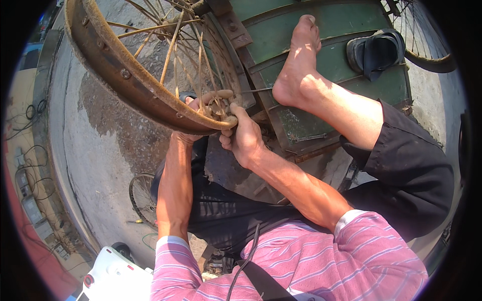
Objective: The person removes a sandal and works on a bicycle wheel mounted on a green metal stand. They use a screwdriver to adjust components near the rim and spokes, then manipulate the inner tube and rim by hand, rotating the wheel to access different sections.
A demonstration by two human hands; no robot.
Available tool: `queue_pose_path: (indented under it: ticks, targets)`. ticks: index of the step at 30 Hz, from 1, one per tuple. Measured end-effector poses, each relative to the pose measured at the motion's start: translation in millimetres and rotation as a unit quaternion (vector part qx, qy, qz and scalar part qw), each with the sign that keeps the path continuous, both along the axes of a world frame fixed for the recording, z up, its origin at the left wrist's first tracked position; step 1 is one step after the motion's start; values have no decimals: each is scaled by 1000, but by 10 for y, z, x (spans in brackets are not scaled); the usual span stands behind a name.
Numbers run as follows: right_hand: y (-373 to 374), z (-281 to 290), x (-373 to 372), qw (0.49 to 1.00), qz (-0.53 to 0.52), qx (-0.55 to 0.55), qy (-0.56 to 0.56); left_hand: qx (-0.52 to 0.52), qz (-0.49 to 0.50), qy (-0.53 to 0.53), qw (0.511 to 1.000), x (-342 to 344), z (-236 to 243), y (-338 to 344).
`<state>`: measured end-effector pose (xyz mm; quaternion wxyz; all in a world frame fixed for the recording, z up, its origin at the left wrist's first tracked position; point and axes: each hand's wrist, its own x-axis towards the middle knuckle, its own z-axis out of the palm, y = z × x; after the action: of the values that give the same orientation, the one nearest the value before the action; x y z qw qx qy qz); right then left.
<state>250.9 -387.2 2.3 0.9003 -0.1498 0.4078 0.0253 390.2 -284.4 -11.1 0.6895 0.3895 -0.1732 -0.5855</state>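
Note:
A rusty spoked wheel without a tyre rises at the upper left, its bare rim (131, 75) curving down to my hands. Several brown spokes (173, 52) run from the rim to the hub (163, 31). Partly hidden behind the rim, my left hand (215, 96) reaches round it, fingers curled among the spoke ends. My right hand (246, 136) is closed at the lowest part of the rim, with its thumb up near the spokes. What lies between the fingertips of the two hands is too small to make out.
My bare foot (296, 67) rests on a green metal panel (326, 108) beside a dark sandal (376, 52). Another wheel (432, 62) stands at the upper right. A small spoked wheel (143, 200) lies at lower left, near a white plastic object (113, 276). Cables (32, 175) run along the far left.

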Motion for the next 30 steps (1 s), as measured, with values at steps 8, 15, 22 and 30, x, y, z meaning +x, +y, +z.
queue_pose_path:
  ticks: [8, 15, 22, 30]
  targets:
    - [124, 222, -77, 997, -35, 11, -68, 34, 58, -12, 998, -66, -17, 110]
    - [53, 89, -73, 999, -27, 8, -40, 152, 154, -306, 927, -342, 176, -26]
    - [46, -176, -40, 997, -27, 33, -58, 132, 145, -233, 953, -274, 99, 5]
    - [-106, -459, 33, 999, 3, 33, -35, 220, 157, -344, 899, -228, 87, -26]
